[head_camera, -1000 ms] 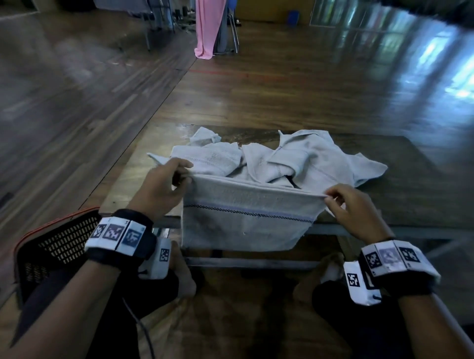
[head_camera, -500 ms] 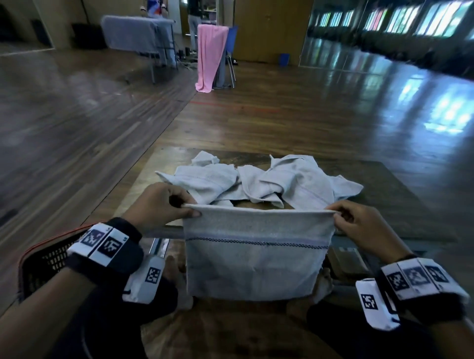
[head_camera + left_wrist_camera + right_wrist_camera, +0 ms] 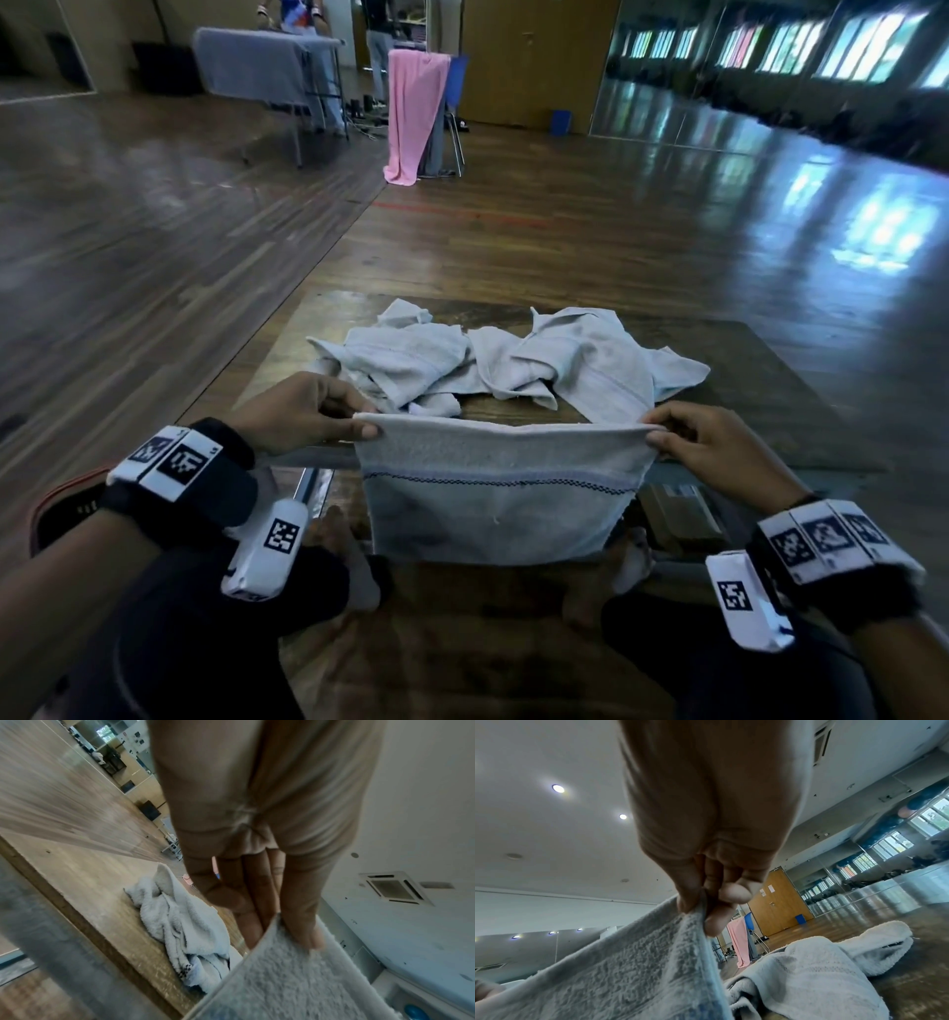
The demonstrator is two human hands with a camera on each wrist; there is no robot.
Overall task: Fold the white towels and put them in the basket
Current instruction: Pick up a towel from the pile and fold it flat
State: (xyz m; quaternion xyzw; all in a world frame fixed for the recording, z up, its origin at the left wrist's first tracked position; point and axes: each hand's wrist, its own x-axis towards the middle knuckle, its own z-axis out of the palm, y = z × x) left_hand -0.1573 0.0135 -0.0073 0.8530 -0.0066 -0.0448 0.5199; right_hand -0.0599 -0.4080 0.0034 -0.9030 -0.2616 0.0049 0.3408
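A white towel (image 3: pixel 495 493) with a dark stitched stripe hangs doubled over in front of the table's near edge. My left hand (image 3: pixel 359 424) pinches its top left corner, thumb in front and fingers behind (image 3: pixel 293 925). My right hand (image 3: pixel 662 434) pinches the top right corner (image 3: pixel 698 908). The top edge is stretched level between them. Behind it a heap of crumpled white towels (image 3: pixel 508 362) lies on the wooden table (image 3: pixel 770 390). The dark basket (image 3: pixel 56 514) with an orange rim sits on the floor at the lower left, mostly hidden by my left arm.
My knees and bare feet are below the hanging towel. A pink cloth (image 3: pixel 411 113) hangs on a chair far back. A covered table (image 3: pixel 257 67) stands behind it, with people near it. Wooden floor lies all round.
The towel stays held by both top corners and has been lifted a little, its top edge pulled tauter. The head view has tilted up, so more of the room shows.
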